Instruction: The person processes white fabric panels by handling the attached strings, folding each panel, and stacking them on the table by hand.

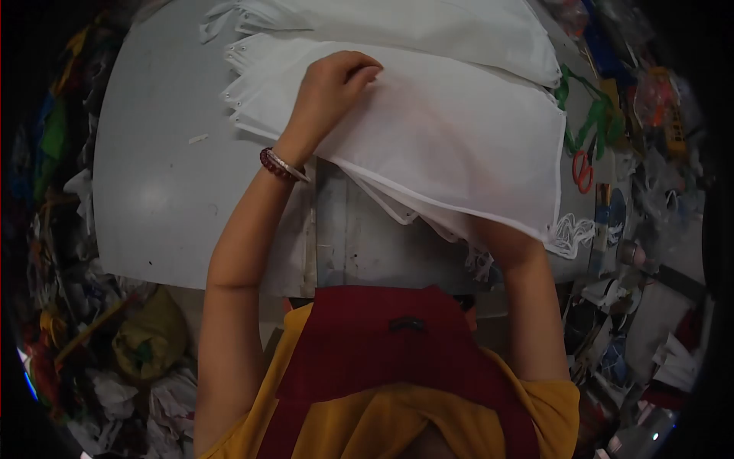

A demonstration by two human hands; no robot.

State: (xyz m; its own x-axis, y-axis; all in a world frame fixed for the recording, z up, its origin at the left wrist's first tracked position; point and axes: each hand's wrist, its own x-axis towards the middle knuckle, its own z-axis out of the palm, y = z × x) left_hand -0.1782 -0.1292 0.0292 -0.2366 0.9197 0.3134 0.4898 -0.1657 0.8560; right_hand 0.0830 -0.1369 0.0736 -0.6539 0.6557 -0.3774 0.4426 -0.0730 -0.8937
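Note:
My left hand (339, 83) is at the upper middle of a stack of white cloth sheets (489, 115), fingers curled and thumb close to the forefinger, closed on the top sheet. A dark red bead bracelet (277, 165) and a pale bangle circle that wrist. Beneath the raised top sheet reaches my right hand (451, 141), which shows only as a faint pinkish shape through the thin cloth, so its fingers cannot be made out. Small metal eyelets line the fanned left edges of the sheets. White cords (572, 233) lie by the lower right corner.
Another pile of white sheets (428, 27) lies at the far side of the grey table (153, 168). On the right are orange-handled scissors (582, 170) and a green ribbon (592, 115). Bags and scraps surround the table, including a yellowish sack (149, 336) at lower left.

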